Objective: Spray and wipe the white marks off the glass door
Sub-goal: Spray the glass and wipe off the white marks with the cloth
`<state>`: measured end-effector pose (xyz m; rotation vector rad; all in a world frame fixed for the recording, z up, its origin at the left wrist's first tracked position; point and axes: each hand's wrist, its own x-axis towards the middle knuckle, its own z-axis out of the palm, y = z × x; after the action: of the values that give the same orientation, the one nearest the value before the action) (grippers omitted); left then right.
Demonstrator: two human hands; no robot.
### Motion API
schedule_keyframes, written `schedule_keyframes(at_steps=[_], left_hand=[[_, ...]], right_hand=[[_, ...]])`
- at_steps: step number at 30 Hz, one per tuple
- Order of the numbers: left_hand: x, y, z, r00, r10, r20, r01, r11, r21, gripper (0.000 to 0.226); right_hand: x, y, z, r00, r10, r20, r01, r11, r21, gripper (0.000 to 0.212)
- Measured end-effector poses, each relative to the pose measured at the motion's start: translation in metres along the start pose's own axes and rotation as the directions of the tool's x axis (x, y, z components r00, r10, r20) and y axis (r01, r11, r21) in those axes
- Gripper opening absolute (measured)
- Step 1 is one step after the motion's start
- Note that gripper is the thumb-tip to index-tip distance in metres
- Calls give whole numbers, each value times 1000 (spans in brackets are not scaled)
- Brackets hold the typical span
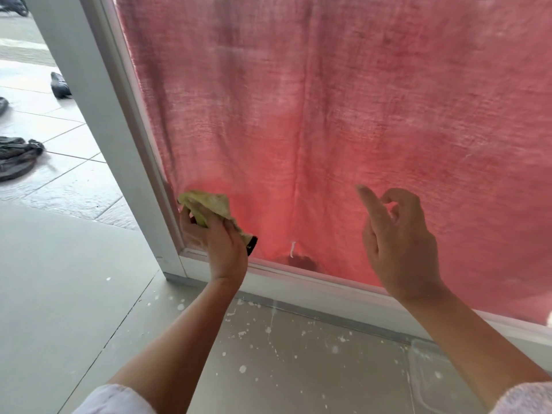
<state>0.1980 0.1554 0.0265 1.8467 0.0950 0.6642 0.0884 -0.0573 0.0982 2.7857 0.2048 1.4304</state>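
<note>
The glass door (328, 115) fills the upper right, with a pink cloth hanging behind the pane. A small white mark (292, 248) shows low on the glass near the bottom frame. My left hand (218, 243) grips a yellow-green rag (209, 206) and a dark object (251, 245) that pokes out under it, held against the glass at the lower left corner. My right hand (397, 240) is raised before the glass to the right, index finger extended, the other fingers loosely curled, holding nothing. No spray bottle is in view.
The white door frame (98, 115) runs down the left and along the bottom (313, 282). The grey floor (268, 348) below is spattered with white specks. Outside at the left lie shoes (59, 85) and a dark rag (18, 156) on tiles.
</note>
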Motion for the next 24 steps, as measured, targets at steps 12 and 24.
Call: schedule_keyframes(at_steps=[12, 24], left_hand=[[-26, -50, 4, 916, 351, 193, -392, 883, 256, 53], [-40, 40, 37, 992, 5, -124, 8, 994, 105, 51]], right_hand=[[-16, 24, -2, 998, -8, -60, 3, 996, -85, 74], [-17, 27, -4, 998, -27, -62, 23, 998, -63, 75]])
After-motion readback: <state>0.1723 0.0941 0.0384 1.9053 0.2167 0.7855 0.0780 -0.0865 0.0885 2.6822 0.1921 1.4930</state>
